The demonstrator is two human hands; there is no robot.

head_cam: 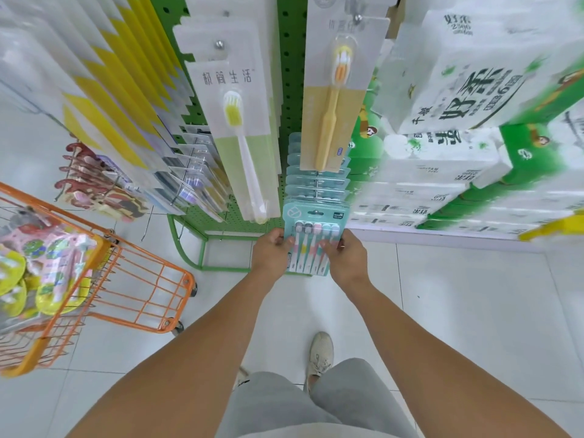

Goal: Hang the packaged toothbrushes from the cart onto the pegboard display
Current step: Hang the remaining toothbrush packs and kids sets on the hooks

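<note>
Both hands hold one teal pack [316,230] of toothbrushes low on the green pegboard [292,74]. The left hand [270,252] grips the pack's left edge, its fingers curled round the side. The right hand [346,257] grips the right edge, and its fingers [328,246] lie across the front over the brush handles. Neither hand is open; both pinch the same pack, and they are about equally near to it.

The pack stands upright with its long axis vertical, brush heads up and handles down toward the floor. Its header, with the hang hole, lies above the fingers and away from the person, toward the board. Just above and behind it a row of like teal packs [317,172] hangs on a peg [316,212] whose tip shows at the held pack's header. I cannot tell whether the hole is already over the peg tip or just in front of it.

That is the relation the next move turns on: the hole is at the top, the grip is at the lower half, and the peg points out toward the person. In my judgement the pack needs to be pushed away along the peg, kept upright and square, so it slides back against the row.

The orange cart [136,279] stands to the left, well apart from the hands, with more packaged goods [50,267] inside it.
</note>
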